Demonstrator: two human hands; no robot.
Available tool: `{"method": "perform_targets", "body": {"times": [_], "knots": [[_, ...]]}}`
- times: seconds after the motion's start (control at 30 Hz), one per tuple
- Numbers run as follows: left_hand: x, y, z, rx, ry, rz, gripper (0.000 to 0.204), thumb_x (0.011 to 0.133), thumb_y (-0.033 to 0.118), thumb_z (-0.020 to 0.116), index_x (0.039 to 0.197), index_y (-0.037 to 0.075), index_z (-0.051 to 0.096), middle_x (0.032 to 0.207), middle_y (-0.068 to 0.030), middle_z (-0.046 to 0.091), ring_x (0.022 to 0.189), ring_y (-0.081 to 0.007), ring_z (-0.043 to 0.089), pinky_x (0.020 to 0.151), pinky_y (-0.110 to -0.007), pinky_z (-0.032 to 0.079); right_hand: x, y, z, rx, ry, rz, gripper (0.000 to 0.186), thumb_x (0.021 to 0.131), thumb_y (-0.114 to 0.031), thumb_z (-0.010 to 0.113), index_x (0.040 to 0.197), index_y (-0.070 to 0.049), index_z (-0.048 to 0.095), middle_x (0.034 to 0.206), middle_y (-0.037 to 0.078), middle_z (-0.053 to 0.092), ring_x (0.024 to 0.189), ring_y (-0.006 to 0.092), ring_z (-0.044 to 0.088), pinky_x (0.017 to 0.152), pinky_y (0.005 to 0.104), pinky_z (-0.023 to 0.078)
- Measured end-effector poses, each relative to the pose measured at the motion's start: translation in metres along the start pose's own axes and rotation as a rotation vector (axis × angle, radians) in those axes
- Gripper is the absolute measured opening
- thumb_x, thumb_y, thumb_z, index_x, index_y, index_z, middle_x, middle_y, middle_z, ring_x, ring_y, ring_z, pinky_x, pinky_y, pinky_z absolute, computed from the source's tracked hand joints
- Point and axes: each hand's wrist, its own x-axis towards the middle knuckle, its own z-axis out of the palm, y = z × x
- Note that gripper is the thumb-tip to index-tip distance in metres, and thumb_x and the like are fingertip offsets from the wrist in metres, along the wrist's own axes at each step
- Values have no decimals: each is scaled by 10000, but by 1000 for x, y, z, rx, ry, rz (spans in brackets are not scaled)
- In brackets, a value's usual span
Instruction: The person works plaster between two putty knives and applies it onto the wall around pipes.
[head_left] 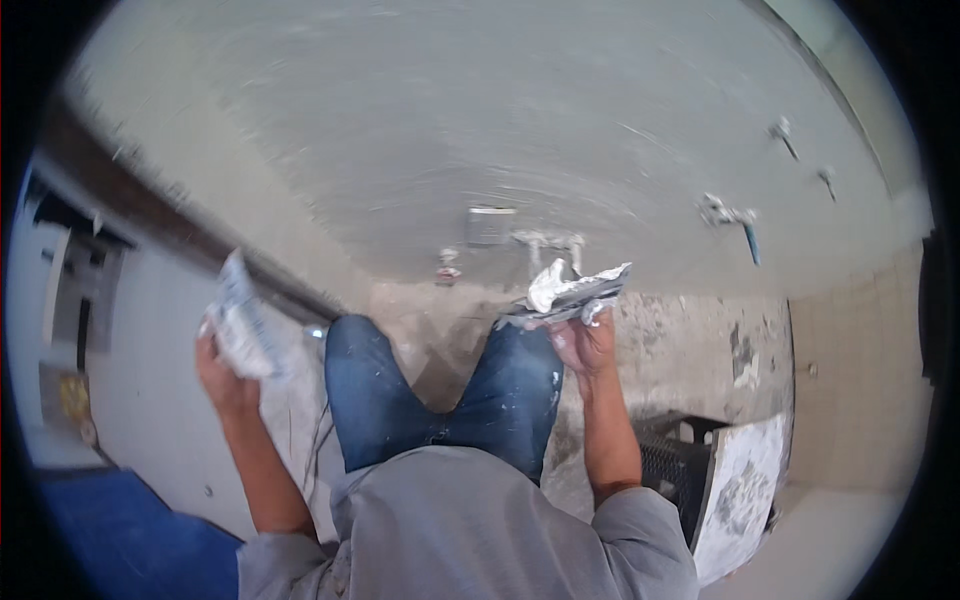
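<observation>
My left hand [230,378] is closed around a whitish flat piece [245,325] with bluish-grey patches, tilted upward. Motion blurs it, so its exact kind cannot be made out. In front of my right knee, my right hand [585,342] grips a flat grey trowel [580,293] from below. White putty [548,285] sits in a lump on the trowel and along its far edge. White smears mark the fingers of my right hand. Both tools are held apart from the grey plastered wall [420,140] ahead.
A switch box [491,226] and several putty-ringed pipe ends, one with a blue pipe [750,243], project from the wall. A black crate [672,462] with a white-smeared board [742,495] stands at my right. A blue panel [140,535] lies at lower left, near a dark door frame [150,195].
</observation>
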Motion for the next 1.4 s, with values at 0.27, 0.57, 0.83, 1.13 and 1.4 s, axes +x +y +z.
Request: {"method": "perform_targets", "body": {"times": [0.27,0.57,0.83,1.13,1.4], "knots": [[-23,-52,71,-144,-228,-520,465,1002,298,432,1338,-5,538,1203,-164,656,1003,-277,682,838,-389,586,24,-77,-21,-141,-116,-92,488,956,-286,649,1339,-38,476,1256,175,621,1084,371,658,830,555,587],[-66,-138,234,-555,-496,-924,456,1036,340,360,1338,47,536,1268,-141,624,1162,-285,622,1013,-461,501,93,-32,59,30,-178,741,424,1001,-123,483,1408,-30,408,1255,179,595,1092,341,660,759,601,608],[-81,-95,188,-598,-252,-941,371,1037,275,350,1252,61,563,1181,-107,658,1079,-245,666,967,-429,537,87,8,43,402,-292,826,662,934,-279,544,1476,32,326,1402,389,409,1171,564,545,661,673,596],[-86,-91,138,29,-616,-240,237,1030,194,429,1147,35,561,1091,-92,652,1002,-195,679,868,-335,566,67,23,34,365,-444,780,445,955,-294,536,1392,-211,547,1473,255,392,1261,621,389,662,722,561],[-67,-92,91,-148,-597,-316,247,1022,161,418,1176,28,560,1062,-85,657,939,-164,696,799,-317,582,61,37,65,320,-277,849,422,945,-284,556,1340,-136,569,1504,241,364,1224,632,419,671,731,563]]}}
